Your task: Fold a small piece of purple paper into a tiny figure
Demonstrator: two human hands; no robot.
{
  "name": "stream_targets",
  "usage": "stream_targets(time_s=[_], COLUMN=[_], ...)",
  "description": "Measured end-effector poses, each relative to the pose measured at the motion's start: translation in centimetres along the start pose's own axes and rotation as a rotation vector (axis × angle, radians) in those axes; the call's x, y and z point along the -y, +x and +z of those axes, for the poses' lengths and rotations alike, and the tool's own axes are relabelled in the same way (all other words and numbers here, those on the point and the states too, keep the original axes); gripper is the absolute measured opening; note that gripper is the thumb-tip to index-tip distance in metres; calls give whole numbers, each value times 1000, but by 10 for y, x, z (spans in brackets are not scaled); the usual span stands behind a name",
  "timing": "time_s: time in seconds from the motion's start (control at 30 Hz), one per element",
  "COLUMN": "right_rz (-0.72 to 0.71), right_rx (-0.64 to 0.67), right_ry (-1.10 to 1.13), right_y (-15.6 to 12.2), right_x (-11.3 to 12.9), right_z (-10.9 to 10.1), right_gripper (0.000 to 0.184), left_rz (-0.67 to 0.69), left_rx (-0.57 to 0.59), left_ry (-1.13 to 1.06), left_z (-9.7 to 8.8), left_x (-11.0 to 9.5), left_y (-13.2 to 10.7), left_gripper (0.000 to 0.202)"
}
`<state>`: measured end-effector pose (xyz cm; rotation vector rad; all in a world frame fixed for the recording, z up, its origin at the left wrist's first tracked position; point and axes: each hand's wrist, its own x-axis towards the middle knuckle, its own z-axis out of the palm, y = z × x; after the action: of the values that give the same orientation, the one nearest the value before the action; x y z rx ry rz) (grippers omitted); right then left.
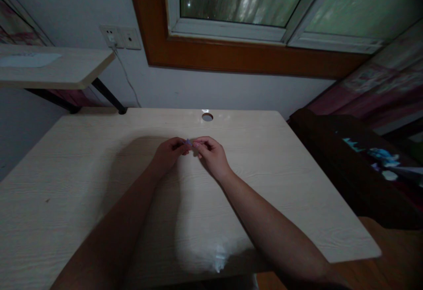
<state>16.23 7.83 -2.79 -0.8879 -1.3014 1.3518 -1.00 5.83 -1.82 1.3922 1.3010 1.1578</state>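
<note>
Both my hands meet over the far middle of the pale wood-grain desk [251, 158]. Between the thumb and fingers of my left hand [170, 153] is a small bluish-purple piece [188, 142], too small to make out its kind. My right hand [211, 151] is closed in a pinch, its fingertips at the right side of that same piece. Whether the right fingers grip the piece itself or another bit is hidden by the fingertips.
A round cable hole [207, 117] lies near the desk's back edge. On the left stands a raised shelf [49, 78] on black legs. A white cord [127, 76] hangs from a wall socket [112, 36]. Dark furniture with several small items [383, 157] stands right of the desk.
</note>
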Motion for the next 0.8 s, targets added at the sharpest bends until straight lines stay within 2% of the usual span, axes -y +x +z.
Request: stream_targets(time_s=[0.47, 0.8], right_rz=[81, 53], right_rx=[35, 83], right_ry=[34, 40], right_y=[3, 2], right_x=[-2, 1], right_z=[-1, -2], right_gripper=[20, 21], left_rz=[33, 52], left_rx=[-14, -20], left_ry=[65, 48], left_z=[1, 2], left_x=[2, 1], left_y=[0, 0], left_gripper=[23, 22])
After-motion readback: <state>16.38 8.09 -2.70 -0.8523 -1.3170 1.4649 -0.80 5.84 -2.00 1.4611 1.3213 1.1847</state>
